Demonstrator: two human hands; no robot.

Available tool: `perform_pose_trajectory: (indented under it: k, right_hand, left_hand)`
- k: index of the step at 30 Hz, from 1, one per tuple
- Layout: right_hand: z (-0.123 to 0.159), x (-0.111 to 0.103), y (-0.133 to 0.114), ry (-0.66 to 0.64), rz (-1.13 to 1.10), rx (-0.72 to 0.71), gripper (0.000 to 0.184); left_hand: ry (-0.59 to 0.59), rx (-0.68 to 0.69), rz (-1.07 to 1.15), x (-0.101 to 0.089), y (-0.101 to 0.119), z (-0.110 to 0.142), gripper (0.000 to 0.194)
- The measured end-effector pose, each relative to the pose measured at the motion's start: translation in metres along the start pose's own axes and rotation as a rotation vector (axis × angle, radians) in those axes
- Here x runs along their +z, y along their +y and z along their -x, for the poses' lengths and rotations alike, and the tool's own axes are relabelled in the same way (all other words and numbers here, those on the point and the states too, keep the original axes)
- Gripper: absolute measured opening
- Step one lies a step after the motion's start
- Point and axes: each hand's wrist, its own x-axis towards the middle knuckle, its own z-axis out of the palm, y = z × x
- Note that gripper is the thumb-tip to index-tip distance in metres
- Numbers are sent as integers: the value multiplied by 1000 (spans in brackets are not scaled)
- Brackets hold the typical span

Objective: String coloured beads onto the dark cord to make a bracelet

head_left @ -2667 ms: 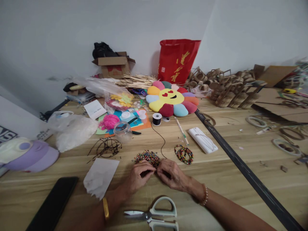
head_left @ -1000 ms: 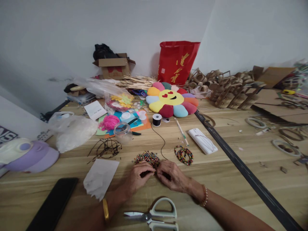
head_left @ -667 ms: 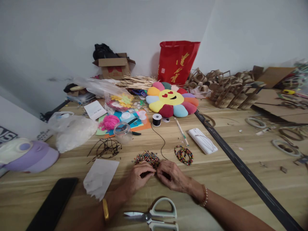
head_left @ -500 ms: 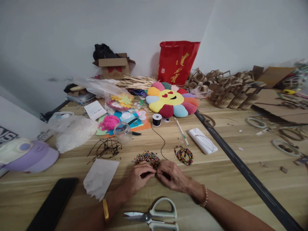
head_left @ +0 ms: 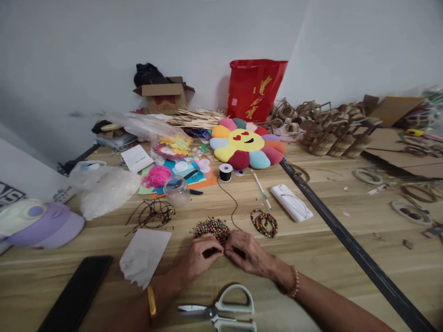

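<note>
My left hand (head_left: 204,253) is closed in a pinch, with a tiny yellowish bead (head_left: 222,251) at its fingertips. Almost touching it, my right hand (head_left: 247,251) pinches too. A thin black cord (head_left: 236,205) runs from a spool (head_left: 225,172) down to the right hand, where its end is hidden by the fingers. Just beyond both hands lies a pile of small multicoloured beads (head_left: 211,227). To the right of the pile rests a coiled string of beads (head_left: 264,223). Scissors with pale handles (head_left: 218,310) lie on the table, nearer than the hands.
Left of the hands lie a torn white paper (head_left: 145,253), a black phone-like slab (head_left: 78,295) and tangled black cords (head_left: 152,213). Farther back are a clear jar (head_left: 176,190), pink yarn (head_left: 157,176), a flower cushion (head_left: 247,143) and a white power strip (head_left: 291,203).
My hands stay nearly in place. The fingertips have shifted very slightly, and the yellowish bead shows more clearly at the left fingertips.
</note>
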Motion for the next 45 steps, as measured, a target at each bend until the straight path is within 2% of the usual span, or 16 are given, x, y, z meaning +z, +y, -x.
perform_pose_trajectory:
  k: [18, 35, 45]
  right_hand:
    - [2, 1, 4, -41, 22, -26, 11]
    - [1, 1, 2, -20, -1, -33, 10]
    - [0, -1, 0, -31, 15, -29, 11]
  left_hand:
    - [-5, -3, 45, 1, -1, 1, 10]
    - [-33, -79, 12, -1, -1, 1, 9]
    - [-29, -66, 36, 1, -3, 2, 12]
